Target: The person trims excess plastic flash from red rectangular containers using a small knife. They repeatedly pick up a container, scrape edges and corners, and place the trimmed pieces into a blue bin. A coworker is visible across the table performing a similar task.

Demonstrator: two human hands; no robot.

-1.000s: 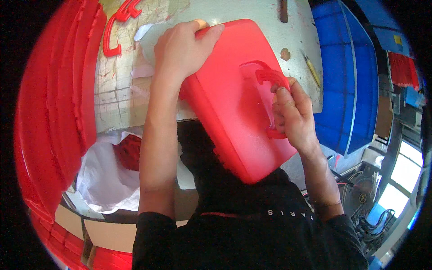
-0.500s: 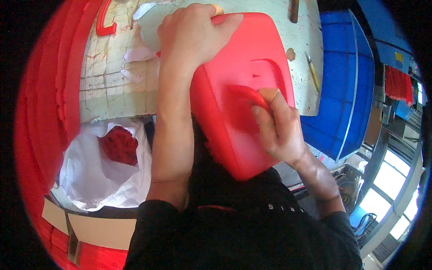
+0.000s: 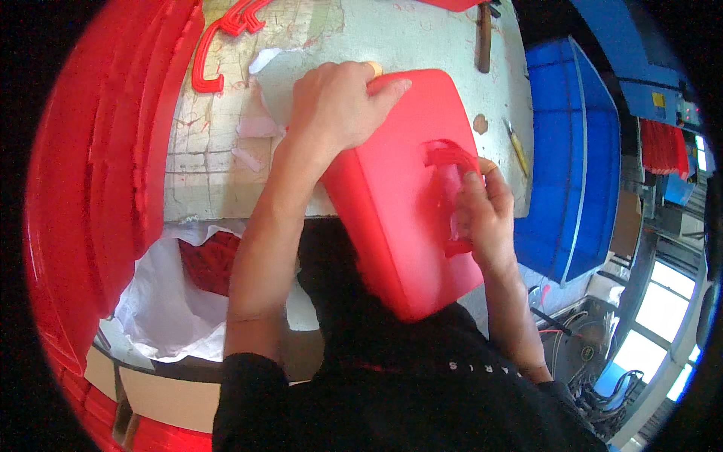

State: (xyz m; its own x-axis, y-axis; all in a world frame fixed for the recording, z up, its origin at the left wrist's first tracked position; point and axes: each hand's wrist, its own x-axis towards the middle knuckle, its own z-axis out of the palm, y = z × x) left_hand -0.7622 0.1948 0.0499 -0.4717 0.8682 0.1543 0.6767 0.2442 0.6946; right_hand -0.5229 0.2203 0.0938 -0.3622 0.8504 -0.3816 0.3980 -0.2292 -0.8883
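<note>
A large red moulded plastic shell (image 3: 392,188) leans from the worktable toward my body, tilted. My left hand (image 3: 339,109) is closed over its far left edge, thumb lying on the upper face; tan tape wraps a finger. At the right side of the face, my right hand (image 3: 488,215) pinches a curved red plastic strip (image 3: 452,157) beside a long opening in the shell. The strip's far end bends over the opening; whether it is fully loose I cannot tell. Several C-shaped red plastic pieces (image 3: 207,75) lie at the far left of the table.
A yellow-handled knife (image 3: 517,149) and a dark-headed tool (image 3: 485,41) lie on the worktable (image 3: 211,188). Blue crates (image 3: 553,166) stand at right. At left are stacked red panels (image 3: 98,151) and a white sack (image 3: 162,301) holding red scraps (image 3: 215,264).
The view has shifted, showing more of the table's far side. My right hand has moved from the recess to the shell's right edge, pulling the strip aside. The opening now shows.
</note>
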